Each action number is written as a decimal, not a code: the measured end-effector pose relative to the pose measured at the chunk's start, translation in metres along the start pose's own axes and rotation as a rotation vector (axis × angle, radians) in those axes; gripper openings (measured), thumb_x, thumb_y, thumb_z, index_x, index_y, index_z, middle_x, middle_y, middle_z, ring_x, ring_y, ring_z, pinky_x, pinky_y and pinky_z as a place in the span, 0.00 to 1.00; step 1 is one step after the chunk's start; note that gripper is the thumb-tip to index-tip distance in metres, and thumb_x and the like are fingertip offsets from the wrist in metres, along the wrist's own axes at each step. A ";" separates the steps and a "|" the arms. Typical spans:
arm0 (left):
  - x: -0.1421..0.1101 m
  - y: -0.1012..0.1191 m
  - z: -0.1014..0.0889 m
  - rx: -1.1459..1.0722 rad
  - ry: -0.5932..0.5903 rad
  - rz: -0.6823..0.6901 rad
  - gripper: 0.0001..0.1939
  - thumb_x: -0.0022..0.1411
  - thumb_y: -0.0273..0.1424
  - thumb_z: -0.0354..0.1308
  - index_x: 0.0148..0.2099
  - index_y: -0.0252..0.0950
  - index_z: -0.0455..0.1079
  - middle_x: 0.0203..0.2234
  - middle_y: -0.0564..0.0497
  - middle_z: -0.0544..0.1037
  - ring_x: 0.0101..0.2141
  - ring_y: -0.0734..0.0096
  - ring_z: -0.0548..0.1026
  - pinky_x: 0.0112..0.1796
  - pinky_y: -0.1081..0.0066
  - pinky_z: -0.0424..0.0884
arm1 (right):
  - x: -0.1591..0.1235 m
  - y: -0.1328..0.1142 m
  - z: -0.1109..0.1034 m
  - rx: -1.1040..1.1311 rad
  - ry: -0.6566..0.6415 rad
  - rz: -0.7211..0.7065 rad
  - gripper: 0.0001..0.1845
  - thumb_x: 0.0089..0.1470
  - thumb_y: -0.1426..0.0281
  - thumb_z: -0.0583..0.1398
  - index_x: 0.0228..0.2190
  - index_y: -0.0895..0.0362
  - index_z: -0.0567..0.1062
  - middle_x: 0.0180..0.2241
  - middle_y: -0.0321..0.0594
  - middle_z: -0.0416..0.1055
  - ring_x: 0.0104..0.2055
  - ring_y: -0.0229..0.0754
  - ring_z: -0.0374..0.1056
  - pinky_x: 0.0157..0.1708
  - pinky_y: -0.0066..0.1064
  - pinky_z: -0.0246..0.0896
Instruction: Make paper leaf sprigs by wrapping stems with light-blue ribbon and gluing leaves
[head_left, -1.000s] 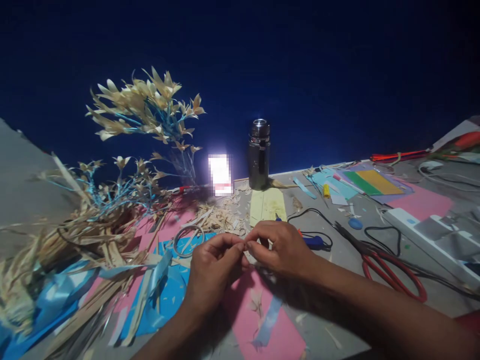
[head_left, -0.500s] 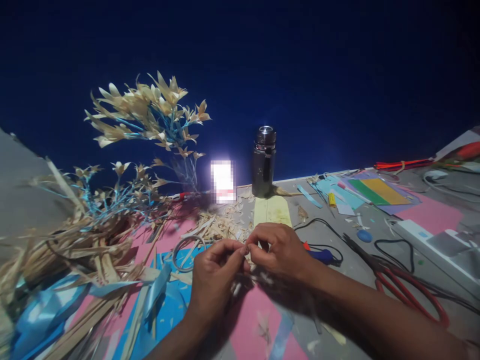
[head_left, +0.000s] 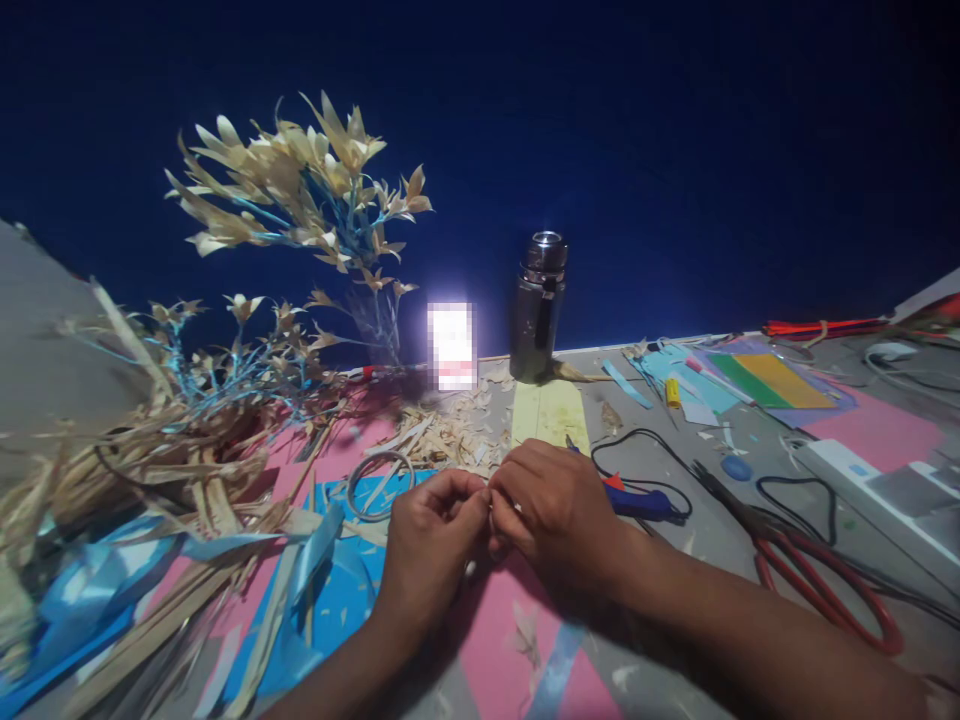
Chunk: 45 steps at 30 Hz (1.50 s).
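Observation:
My left hand (head_left: 439,540) and my right hand (head_left: 551,505) meet at the fingertips over the middle of the work surface. Both are closed in a pinch, thumbs against fingers, around something too small to make out. Under them lies pink paper (head_left: 495,640), and a blue sheet (head_left: 352,590) sits to the left with a roll of tape (head_left: 380,486) at its top edge. Just past my right hand is a dark blue-handled tool (head_left: 645,503) with a cord. Pale shavings (head_left: 457,437) are heaped beyond my fingers.
Dried-husk flowers on blue stems (head_left: 300,190) rise at the back left, above light-blue ribbon (head_left: 112,590) and dry husk strips. A dark flask (head_left: 538,310) stands on yellow paper (head_left: 551,410) beside a bright blurred light (head_left: 452,345). Red-handled scissors (head_left: 817,570) lie right.
My right hand has turned slightly, its knuckles rolling over toward my left, while both hands stay pinched together. The view has shifted a little; the flask now appears higher and further right.

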<state>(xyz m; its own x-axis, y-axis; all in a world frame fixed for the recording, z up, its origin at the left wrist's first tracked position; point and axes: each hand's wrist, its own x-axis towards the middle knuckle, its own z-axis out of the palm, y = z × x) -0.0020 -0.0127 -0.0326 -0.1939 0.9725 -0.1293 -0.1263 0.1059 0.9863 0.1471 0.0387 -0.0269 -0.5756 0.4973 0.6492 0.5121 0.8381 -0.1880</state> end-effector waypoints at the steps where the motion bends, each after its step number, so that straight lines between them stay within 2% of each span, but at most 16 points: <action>1: -0.001 0.000 0.000 0.026 0.007 0.011 0.07 0.56 0.30 0.64 0.27 0.34 0.74 0.16 0.53 0.77 0.17 0.71 0.73 0.22 0.73 0.69 | 0.000 -0.001 0.000 -0.004 0.005 -0.012 0.15 0.61 0.75 0.56 0.23 0.56 0.70 0.23 0.38 0.70 0.27 0.41 0.61 0.29 0.34 0.49; 4: -0.001 0.001 0.002 0.047 0.019 0.028 0.06 0.54 0.29 0.63 0.26 0.34 0.73 0.15 0.53 0.76 0.17 0.72 0.72 0.22 0.74 0.68 | -0.001 -0.001 0.002 0.051 0.015 -0.002 0.14 0.60 0.75 0.56 0.23 0.57 0.71 0.23 0.38 0.70 0.27 0.40 0.62 0.29 0.34 0.50; 7: 0.001 -0.001 0.002 -0.015 0.014 0.001 0.06 0.53 0.28 0.63 0.26 0.35 0.72 0.15 0.54 0.76 0.17 0.72 0.72 0.21 0.74 0.68 | -0.001 0.001 0.006 0.167 0.028 0.079 0.12 0.57 0.76 0.57 0.22 0.56 0.71 0.22 0.36 0.71 0.26 0.39 0.63 0.29 0.32 0.52; 11: 0.002 -0.003 -0.001 -0.050 -0.041 -0.038 0.07 0.56 0.30 0.62 0.27 0.35 0.72 0.15 0.53 0.75 0.17 0.71 0.73 0.22 0.73 0.70 | -0.001 0.004 0.008 0.223 0.029 0.158 0.11 0.55 0.76 0.58 0.22 0.55 0.71 0.21 0.35 0.72 0.26 0.38 0.64 0.30 0.31 0.53; 17: -0.004 0.001 -0.003 0.095 -0.015 0.007 0.12 0.60 0.38 0.63 0.30 0.35 0.73 0.19 0.52 0.77 0.19 0.69 0.74 0.22 0.71 0.71 | -0.002 0.001 0.000 0.034 -0.048 -0.010 0.14 0.62 0.75 0.55 0.24 0.57 0.72 0.25 0.39 0.71 0.29 0.42 0.62 0.30 0.35 0.51; 23: -0.008 0.007 -0.001 0.186 0.008 0.066 0.10 0.58 0.34 0.63 0.28 0.35 0.72 0.18 0.53 0.76 0.19 0.73 0.72 0.21 0.75 0.67 | -0.004 -0.004 0.002 -0.051 0.002 -0.125 0.17 0.66 0.76 0.53 0.24 0.56 0.70 0.24 0.40 0.69 0.28 0.42 0.59 0.29 0.36 0.47; 27: -0.006 0.003 -0.003 0.138 0.006 0.074 0.07 0.56 0.29 0.61 0.26 0.36 0.70 0.17 0.55 0.74 0.19 0.74 0.71 0.21 0.76 0.65 | -0.004 -0.006 0.004 0.049 0.013 -0.077 0.17 0.65 0.76 0.54 0.24 0.57 0.71 0.24 0.39 0.70 0.28 0.41 0.61 0.29 0.34 0.50; 31: -0.005 -0.001 -0.005 -0.009 -0.034 0.032 0.07 0.57 0.30 0.61 0.28 0.36 0.70 0.18 0.55 0.75 0.19 0.73 0.72 0.22 0.76 0.66 | -0.003 -0.006 0.001 0.167 0.011 0.019 0.15 0.62 0.76 0.55 0.24 0.56 0.71 0.24 0.38 0.72 0.28 0.40 0.65 0.30 0.32 0.54; 35: -0.006 0.001 -0.005 -0.045 -0.063 -0.055 0.09 0.59 0.34 0.63 0.30 0.35 0.71 0.19 0.53 0.76 0.19 0.71 0.75 0.22 0.74 0.67 | -0.002 -0.007 -0.002 0.135 0.017 0.011 0.15 0.63 0.75 0.55 0.24 0.56 0.72 0.24 0.38 0.72 0.28 0.41 0.65 0.31 0.33 0.54; 39: -0.007 0.005 -0.004 -0.047 -0.052 -0.069 0.09 0.58 0.35 0.64 0.31 0.34 0.73 0.18 0.53 0.76 0.18 0.72 0.73 0.22 0.74 0.68 | -0.002 -0.009 -0.004 0.074 0.038 -0.027 0.16 0.64 0.75 0.54 0.24 0.57 0.71 0.24 0.39 0.71 0.28 0.41 0.64 0.30 0.34 0.52; 45: -0.007 0.010 -0.001 -0.086 -0.019 -0.105 0.07 0.52 0.33 0.66 0.30 0.33 0.74 0.17 0.52 0.76 0.17 0.70 0.73 0.21 0.72 0.69 | -0.002 -0.005 -0.002 0.109 0.046 0.043 0.12 0.61 0.76 0.56 0.25 0.58 0.73 0.24 0.39 0.73 0.29 0.41 0.66 0.32 0.33 0.55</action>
<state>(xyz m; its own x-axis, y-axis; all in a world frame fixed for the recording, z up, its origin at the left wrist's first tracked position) -0.0032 -0.0183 -0.0222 -0.1572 0.9607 -0.2286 -0.2284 0.1898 0.9549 0.1466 0.0329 -0.0254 -0.5234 0.5246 0.6714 0.4616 0.8369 -0.2941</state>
